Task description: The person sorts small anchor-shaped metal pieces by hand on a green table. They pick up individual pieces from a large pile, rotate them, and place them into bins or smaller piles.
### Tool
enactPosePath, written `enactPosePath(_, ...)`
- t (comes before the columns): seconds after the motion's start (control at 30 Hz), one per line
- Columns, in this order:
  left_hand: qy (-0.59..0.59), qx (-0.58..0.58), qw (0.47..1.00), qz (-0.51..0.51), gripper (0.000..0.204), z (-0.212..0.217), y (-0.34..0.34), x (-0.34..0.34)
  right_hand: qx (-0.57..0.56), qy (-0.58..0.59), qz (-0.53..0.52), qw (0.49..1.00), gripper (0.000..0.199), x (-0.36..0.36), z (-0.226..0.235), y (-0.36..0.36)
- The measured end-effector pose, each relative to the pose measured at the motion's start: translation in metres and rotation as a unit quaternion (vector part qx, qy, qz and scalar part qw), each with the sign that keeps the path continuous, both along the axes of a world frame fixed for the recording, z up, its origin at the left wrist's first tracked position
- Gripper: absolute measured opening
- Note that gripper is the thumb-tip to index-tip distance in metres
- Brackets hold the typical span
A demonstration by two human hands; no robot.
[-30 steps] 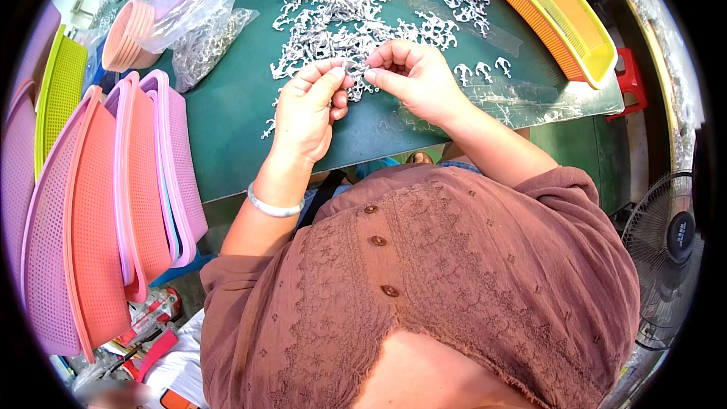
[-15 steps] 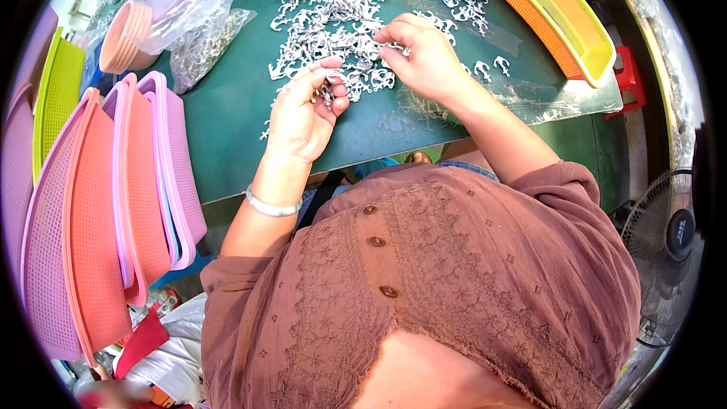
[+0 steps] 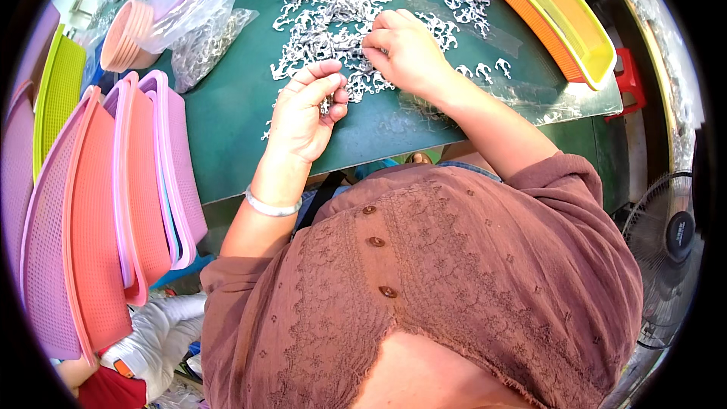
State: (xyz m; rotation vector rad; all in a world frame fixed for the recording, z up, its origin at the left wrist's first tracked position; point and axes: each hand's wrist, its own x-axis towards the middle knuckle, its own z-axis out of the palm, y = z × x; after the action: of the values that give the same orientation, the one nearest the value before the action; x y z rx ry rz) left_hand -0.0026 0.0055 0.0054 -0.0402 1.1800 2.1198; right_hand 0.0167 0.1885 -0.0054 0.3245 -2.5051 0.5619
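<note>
Green tabletop bears grey anchor-shaped pieces; left hand half-curled around some, right hand bent over others, grip hidden.

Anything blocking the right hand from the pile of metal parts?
Nothing visible. The right hand is over the near part of the pile; the clear bag lies off to the left. Whether fingertips touch metal, I can't tell.

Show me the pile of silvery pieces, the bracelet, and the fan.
Pile of silvery pieces [image 3: 337, 10], head view: its dense middle.
Bracelet [image 3: 270, 209], head view: middle of the band.
Fan [image 3: 680, 235], head view: its dark hub.
</note>
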Motion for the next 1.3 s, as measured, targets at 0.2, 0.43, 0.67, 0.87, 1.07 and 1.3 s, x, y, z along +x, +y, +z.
enactPosePath(0.2, -0.002, -0.040, 0.999, -0.002, 0.014, 0.002, -0.001, 0.000, -0.347, -0.159, 0.074, 0.921, 0.008, 0.011, 0.010, 0.007)
enactPosePath(0.43, 0.027, -0.052, 0.998, -0.020, 0.014, 0.007, 0.006, 0.005, -0.490, -0.155, 0.128, 0.848, 0.011, 0.026, 0.012, -0.003)
enactPosePath(0.67, 0.042, -0.082, 0.994, -0.051, 0.013, 0.005, 0.005, 0.006, -0.635, -0.224, 0.125, 0.728, 0.014, 0.031, 0.009, -0.005)
enactPosePath(0.87, 0.041, -0.046, 0.998, -0.019, 0.009, 0.005, 0.007, 0.006, -0.636, -0.228, 0.143, 0.723, 0.013, 0.033, 0.007, -0.007)
enactPosePath(1.07, 0.069, -0.068, 0.995, 0.010, 0.009, 0.006, 0.007, 0.004, -0.592, -0.272, 0.123, 0.749, 0.012, 0.037, 0.006, -0.007)
enactPosePath(1.3, 0.104, -0.082, 0.991, 0.016, 0.009, 0.005, 0.007, 0.005, -0.628, -0.345, 0.133, 0.685, 0.016, 0.039, 0.006, -0.006)
